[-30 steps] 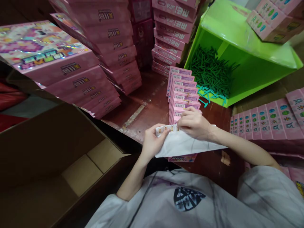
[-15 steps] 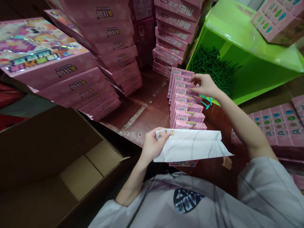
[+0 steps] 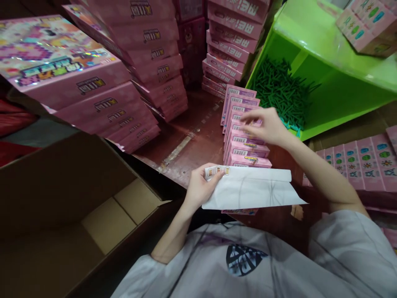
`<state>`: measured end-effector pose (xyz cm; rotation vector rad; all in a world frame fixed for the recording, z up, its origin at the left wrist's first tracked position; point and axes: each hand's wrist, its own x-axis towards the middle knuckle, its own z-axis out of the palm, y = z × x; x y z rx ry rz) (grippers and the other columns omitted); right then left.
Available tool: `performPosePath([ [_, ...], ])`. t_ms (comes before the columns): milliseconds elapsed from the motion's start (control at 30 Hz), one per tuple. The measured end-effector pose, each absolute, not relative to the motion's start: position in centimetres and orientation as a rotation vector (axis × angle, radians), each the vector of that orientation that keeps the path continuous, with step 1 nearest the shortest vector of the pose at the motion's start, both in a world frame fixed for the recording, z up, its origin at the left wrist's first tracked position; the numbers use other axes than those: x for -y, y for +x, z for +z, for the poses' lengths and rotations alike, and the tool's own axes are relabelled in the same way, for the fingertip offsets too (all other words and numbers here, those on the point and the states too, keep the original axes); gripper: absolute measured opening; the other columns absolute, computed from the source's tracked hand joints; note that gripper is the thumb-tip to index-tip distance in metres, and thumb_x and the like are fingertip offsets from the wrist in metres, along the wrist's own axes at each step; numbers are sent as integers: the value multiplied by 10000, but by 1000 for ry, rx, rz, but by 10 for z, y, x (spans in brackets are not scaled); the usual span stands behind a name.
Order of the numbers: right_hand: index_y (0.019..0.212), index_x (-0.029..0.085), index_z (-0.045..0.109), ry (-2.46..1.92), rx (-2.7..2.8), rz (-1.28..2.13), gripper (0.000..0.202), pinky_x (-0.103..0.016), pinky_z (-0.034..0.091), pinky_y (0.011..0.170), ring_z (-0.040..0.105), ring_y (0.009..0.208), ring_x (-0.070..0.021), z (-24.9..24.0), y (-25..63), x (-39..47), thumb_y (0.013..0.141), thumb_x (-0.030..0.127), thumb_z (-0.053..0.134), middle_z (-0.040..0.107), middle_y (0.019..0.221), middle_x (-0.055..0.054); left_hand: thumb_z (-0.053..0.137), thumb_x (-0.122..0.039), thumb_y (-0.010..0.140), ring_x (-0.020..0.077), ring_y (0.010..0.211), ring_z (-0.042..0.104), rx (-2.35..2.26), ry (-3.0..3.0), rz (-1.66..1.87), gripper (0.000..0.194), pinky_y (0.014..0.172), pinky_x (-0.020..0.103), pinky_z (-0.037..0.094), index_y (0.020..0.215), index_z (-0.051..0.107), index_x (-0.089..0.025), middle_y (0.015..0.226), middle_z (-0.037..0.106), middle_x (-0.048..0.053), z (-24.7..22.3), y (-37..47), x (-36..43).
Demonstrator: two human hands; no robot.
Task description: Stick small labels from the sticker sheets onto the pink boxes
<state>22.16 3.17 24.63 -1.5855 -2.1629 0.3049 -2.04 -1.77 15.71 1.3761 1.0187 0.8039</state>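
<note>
My left hand (image 3: pixel 201 186) grips the left end of a white sheet (image 3: pixel 254 190), thumb on top. A few small round stickers (image 3: pixel 218 169) show at its upper left corner, by my thumb. Behind the sheet, a row of pink boxes (image 3: pixel 248 150) with barcodes stands in overlapping order. Over the middle of that row is my right hand (image 3: pixel 266 124), its fingers bent and thumb and forefinger drawn close at a box edge. Anything between those fingertips is too small to make out. The sheet hides the nearest boxes in part.
Stacks of pink boxes stand at left (image 3: pixel 93 87) and back (image 3: pixel 232 45). A bright green bin (image 3: pixel 341 87) on its side holds many green sticks (image 3: pixel 279 91). An open cardboard carton (image 3: pixel 124 207) is at lower left. More patterned boxes (image 3: pixel 366 161) lie right.
My right hand has come nearer to me along the row of boxes. My left hand still holds the sheet in nearly the same place. The whole view has shifted slightly.
</note>
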Motion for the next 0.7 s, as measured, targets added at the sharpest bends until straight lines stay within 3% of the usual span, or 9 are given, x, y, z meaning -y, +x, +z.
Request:
performPosePath([
  [67,955,166,746,-1420,2305,718,212,-278,502,718,668,770,-162,247,202,-7,844,335,681,743,882,-50,707,-345,742,118,572,565,-1000,1382,797,207,537,202,437,779,706,-142,682,690,18,158,-18,20],
  [133,913,162,751,-1314,2357,900,177,-237,474,662,656,714,-125,239,187,13,854,310,674,741,824,-34,710,-366,744,119,582,566,-977,1390,792,229,545,203,435,789,707,-142,685,688,16,158,-16,21],
  [200,881,155,746,-1320,2297,834,140,-229,453,652,647,697,-112,227,180,27,872,260,653,738,802,-31,670,-400,786,126,618,578,-968,1400,800,266,574,206,439,813,711,-139,715,694,21,156,-13,22],
  [400,793,163,704,-1185,2412,188,189,-333,376,782,622,776,-152,209,186,35,921,191,567,736,849,-42,554,-443,874,145,705,590,-1000,1391,819,358,658,220,439,863,711,-122,779,699,38,149,-10,18],
  [567,910,140,689,-1207,2284,342,81,-282,397,744,608,761,-126,207,186,26,884,202,644,705,829,-34,581,-439,859,143,684,575,-991,1341,837,336,643,221,431,856,709,-128,771,694,38,151,-9,16],
  [700,807,163,695,-1192,2386,251,161,-316,375,774,588,790,-138,207,180,29,917,183,580,703,870,-40,582,-430,859,141,689,573,-987,1324,844,322,643,214,430,828,707,-135,752,684,32,150,-7,13],
])
